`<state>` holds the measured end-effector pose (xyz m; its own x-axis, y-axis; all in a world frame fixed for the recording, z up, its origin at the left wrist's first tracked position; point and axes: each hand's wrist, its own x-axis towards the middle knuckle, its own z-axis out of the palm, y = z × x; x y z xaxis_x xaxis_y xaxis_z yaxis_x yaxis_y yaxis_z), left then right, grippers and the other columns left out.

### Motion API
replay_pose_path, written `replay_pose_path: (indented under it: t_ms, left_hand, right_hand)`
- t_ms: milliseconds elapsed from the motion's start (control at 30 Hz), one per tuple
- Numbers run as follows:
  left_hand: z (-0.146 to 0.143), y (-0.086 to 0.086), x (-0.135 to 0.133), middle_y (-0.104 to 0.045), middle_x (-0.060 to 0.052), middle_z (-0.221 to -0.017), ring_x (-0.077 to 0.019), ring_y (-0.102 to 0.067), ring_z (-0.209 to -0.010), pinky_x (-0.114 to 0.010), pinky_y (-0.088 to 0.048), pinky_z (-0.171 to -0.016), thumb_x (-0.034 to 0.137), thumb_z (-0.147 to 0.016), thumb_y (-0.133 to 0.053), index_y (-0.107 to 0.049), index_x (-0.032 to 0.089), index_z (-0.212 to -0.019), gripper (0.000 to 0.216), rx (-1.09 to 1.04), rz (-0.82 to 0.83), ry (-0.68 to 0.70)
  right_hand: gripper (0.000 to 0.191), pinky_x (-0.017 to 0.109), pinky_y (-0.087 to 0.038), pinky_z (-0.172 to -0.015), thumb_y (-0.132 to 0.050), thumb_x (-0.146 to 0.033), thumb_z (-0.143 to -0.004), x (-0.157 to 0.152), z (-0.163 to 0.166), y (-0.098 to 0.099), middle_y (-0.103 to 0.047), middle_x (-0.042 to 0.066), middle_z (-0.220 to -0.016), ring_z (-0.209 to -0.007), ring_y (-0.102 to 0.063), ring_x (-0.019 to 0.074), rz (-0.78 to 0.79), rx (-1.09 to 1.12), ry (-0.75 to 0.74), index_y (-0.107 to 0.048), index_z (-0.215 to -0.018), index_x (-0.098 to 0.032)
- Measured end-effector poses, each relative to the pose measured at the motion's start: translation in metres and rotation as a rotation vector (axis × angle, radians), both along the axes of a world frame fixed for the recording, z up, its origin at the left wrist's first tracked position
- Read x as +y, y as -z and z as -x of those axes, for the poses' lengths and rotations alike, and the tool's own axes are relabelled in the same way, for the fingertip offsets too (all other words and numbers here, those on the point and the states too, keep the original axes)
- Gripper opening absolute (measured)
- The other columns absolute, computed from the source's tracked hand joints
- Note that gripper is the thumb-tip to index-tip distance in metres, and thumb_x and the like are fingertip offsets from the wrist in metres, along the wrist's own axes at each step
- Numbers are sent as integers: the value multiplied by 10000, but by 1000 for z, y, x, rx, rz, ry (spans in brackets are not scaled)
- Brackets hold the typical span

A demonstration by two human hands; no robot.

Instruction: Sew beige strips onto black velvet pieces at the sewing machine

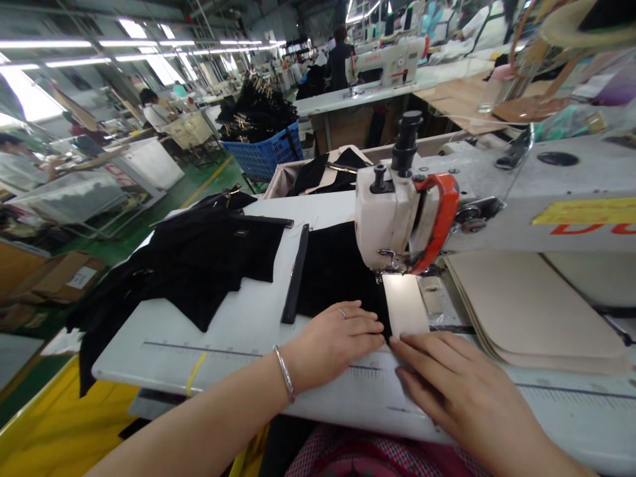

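Note:
My left hand (338, 341) lies flat, fingers stretched out, on the lower edge of a black fabric piece (332, 271) with a dark strip (297, 275) along its left side. Beside it, my right hand (447, 371) rests with extended fingers at the near edge of a beige panel (406, 305). The panel meets the black fabric's right edge under the sewing machine's head (385, 218). The needle area is partly hidden by the head and its red guard (437, 218). Whether my right fingertips pinch any material cannot be made out.
Black fabric pieces (199, 252) lie in a heap at the table's left, hanging over its edge. Stacked beige panels (536, 311) sit under the machine arm. Behind stand a blue crate (268, 149) of black pieces and another sewing machine (387, 63). Several people work farther off.

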<state>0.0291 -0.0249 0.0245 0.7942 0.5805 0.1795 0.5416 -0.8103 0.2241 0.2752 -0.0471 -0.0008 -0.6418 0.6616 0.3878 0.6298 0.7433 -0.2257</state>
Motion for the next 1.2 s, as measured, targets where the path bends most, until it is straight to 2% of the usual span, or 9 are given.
replay_pose_path:
  t_ms: [133,400,567,700,1200]
  left_hand:
    - [2,3,16,-620,-33,-1280,-167,-489,-1271,-394,-288,-1171,151,-954,-452,-599,168,-1191,279,25,-9,-1]
    - [0,5,44,-620,-46,-1270,-159,-515,-1247,-361,-317,-1153,127,-959,-415,-591,158,-1181,285,53,-39,-55]
    - [-2,4,61,-649,-33,-1198,-149,-567,-1163,-316,-390,-1094,107,-943,-434,-633,162,-1104,262,13,-43,-115]
    - [-3,6,74,-663,-44,-1167,-170,-583,-1128,-314,-440,-1040,87,-907,-486,-655,159,-1074,249,-3,-61,-162]
    - [-4,14,81,-684,-31,-1042,-180,-610,-1008,-319,-490,-950,85,-882,-538,-693,199,-990,221,-46,-24,-299]
  right_hand:
    - [323,409,-459,-901,-542,-296,-903,14,3,-3,-613,54,-1108,-996,-556,210,17,-13,13,-586,-1211,-207]
    - [349,427,-448,-947,-511,-342,-910,43,8,-5,-604,58,-1146,-1053,-538,230,36,-76,49,-580,-1224,-207]
    - [376,440,-455,-923,-500,-361,-907,58,11,-4,-620,79,-1145,-1008,-566,239,14,-126,81,-584,-1235,-196]
    - [461,464,-468,-897,-481,-403,-907,66,17,-2,-623,103,-1173,-1021,-581,267,20,-179,133,-530,-1306,-180]
    - [518,497,-396,-980,-421,-411,-923,69,22,4,-566,113,-1284,-1149,-513,300,78,-160,149,-456,-1377,-163]
